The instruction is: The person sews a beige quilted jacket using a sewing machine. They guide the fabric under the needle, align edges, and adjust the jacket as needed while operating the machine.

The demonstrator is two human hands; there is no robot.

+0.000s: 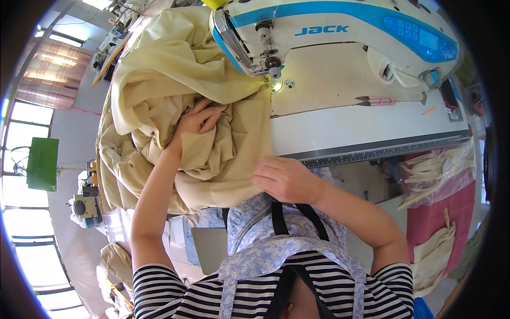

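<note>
A large heap of khaki fabric (164,74) covers the left side of the sewing table, and one edge of it runs under the needle area of a white and blue sewing machine (340,16). My left hand (199,125) lies on the bunched folds with its fingers stretched and apart; some fingertips are lost among the creases. Near the table's front edge, my right hand (284,178) has its fingers closed on the near right edge of the fabric. A small lamp lights the spot by the presser foot (267,80).
Pink-handled thread snips (378,100) lie on the machine bed. A ruler strip (382,150) runs along the table's front edge. At the right, cream fabric strips (433,173) in clear plastic rest on red cloth (462,212). A green box (42,164) stands off to the left.
</note>
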